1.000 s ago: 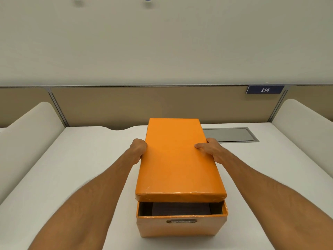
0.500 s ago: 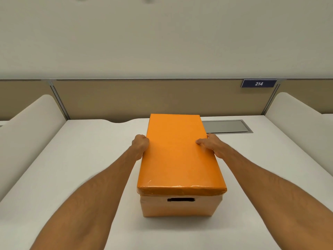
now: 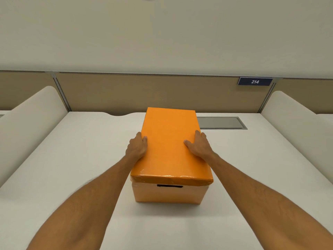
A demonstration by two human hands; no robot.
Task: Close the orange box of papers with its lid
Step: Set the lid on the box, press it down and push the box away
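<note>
The orange box (image 3: 169, 195) stands in the middle of the white desk (image 3: 81, 159), its short front wall with a dark handle slot facing me. Its orange lid (image 3: 169, 147) sits flat on top and covers the whole opening; the papers inside are hidden. My left hand (image 3: 137, 147) grips the lid's left long edge, thumb on top and fingers down the side. At the right long edge, my right hand (image 3: 199, 145) lies with its thumb on the top face and its fingers along the edge.
A grey metal cable hatch (image 3: 220, 123) is set in the desk behind the box to the right. White rounded dividers stand at the left (image 3: 30, 123) and right (image 3: 292, 120). A tan back panel (image 3: 144, 92) carries a blue sign reading 214 (image 3: 255, 81).
The lid's near end was raised with the papers showing under it; it has come down flat onto the box. Both hands stayed on the lid's long edges, and the right hand has flattened.
</note>
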